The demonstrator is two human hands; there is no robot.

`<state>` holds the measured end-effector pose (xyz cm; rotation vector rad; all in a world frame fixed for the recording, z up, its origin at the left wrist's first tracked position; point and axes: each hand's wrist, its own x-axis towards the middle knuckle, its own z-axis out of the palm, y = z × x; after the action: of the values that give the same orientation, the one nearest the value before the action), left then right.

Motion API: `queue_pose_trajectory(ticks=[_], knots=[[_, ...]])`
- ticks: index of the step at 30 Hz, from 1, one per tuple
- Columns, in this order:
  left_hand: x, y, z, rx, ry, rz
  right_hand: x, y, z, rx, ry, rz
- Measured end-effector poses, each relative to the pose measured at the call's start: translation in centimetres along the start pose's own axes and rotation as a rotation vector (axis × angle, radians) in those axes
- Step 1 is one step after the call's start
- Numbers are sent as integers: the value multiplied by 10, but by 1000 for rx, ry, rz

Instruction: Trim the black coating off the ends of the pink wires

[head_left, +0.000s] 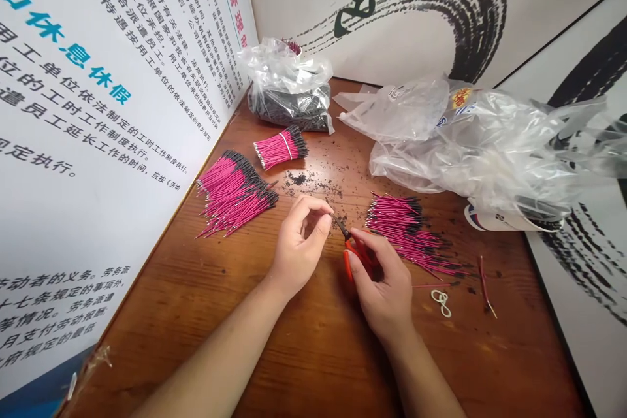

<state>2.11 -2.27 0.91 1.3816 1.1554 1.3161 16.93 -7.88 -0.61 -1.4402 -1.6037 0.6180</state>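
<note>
My right hand (pixel 385 284) is closed round small red-handled scissors (pixel 353 249), whose dark blades point up and left toward my left hand (pixel 300 241). My left hand is pinched, thumb against fingertips, just above the blade tips; what it pinches is too small to make out. A loose heap of pink wires with black ends (pixel 409 232) lies just right of my right hand. A larger fanned heap of the same wires (pixel 234 191) lies to the left of my left hand.
A tied bundle of pink wires (pixel 280 147) lies behind, near a clear bag of black pieces (pixel 290 99). Crumpled plastic bags (pixel 490 140) fill the right. Black crumbs (pixel 313 184), a white rubber band (pixel 441 302) and a stray wire (pixel 486 287) lie on the wooden table (pixel 304 353). Printed boards wall the corner.
</note>
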Motion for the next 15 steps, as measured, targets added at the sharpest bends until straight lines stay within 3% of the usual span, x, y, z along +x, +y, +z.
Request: queue_pose_trajectory(ticks=[15], knots=[[1, 0, 0, 8, 11, -22, -4, 7, 1, 33, -27, 68]])
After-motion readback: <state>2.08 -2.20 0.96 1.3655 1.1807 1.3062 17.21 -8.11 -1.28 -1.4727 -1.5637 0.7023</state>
